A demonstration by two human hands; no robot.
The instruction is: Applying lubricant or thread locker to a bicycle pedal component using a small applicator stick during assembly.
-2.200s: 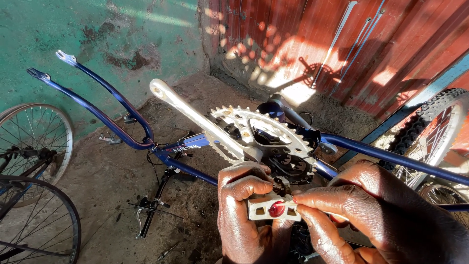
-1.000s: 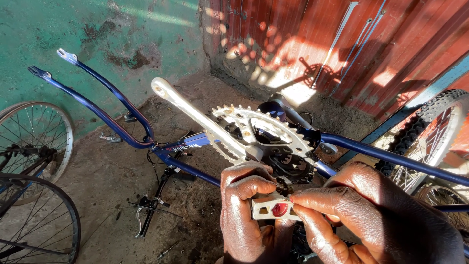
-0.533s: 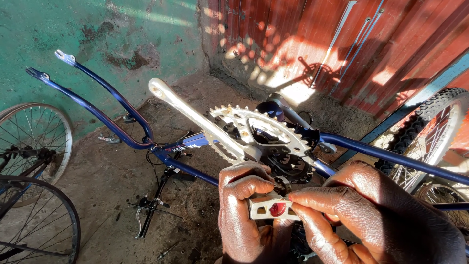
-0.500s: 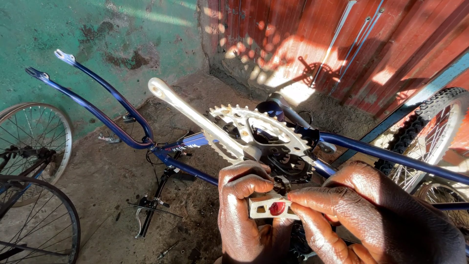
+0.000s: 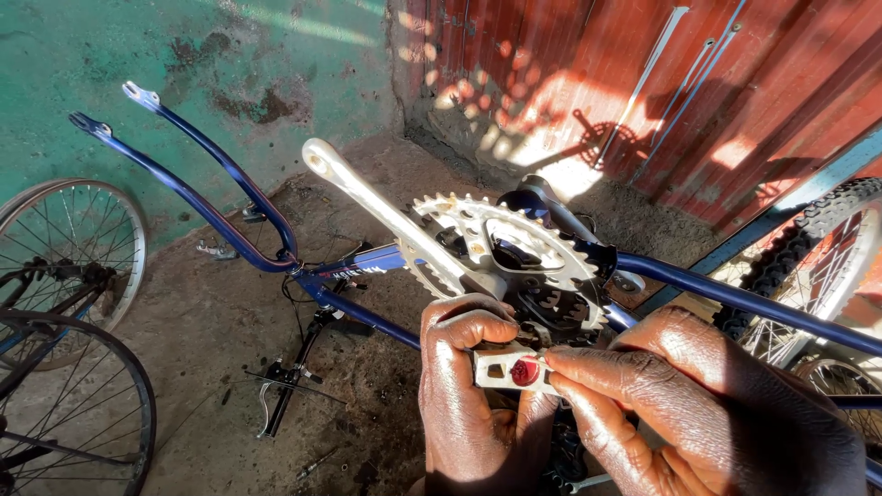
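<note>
Far left, two spoked wheels (image 5: 64,266) lean by the green wall (image 5: 184,64), one above the other. Moving in, the blue bicycle frame (image 5: 197,197) lies upturned on the dirt floor (image 5: 211,367), its rear stays sticking up towards the wall, and a brake part (image 5: 280,390) lies loose on the ground below it. Centre now: the silver crank arm (image 5: 386,216) angles up-left from the toothed chainring (image 5: 501,257). Just below that, the left hand (image 5: 469,404) has its fingers curled tight around the near end of a pale pedal (image 5: 514,369) with a red reflector. The right hand (image 5: 698,413) meets it from the other side, fingertips (image 5: 565,363) pressed together, pinching the pedal's edge. Far right, a knobbly tyre (image 5: 808,248) stands against the red corrugated wall (image 5: 735,92).
</note>
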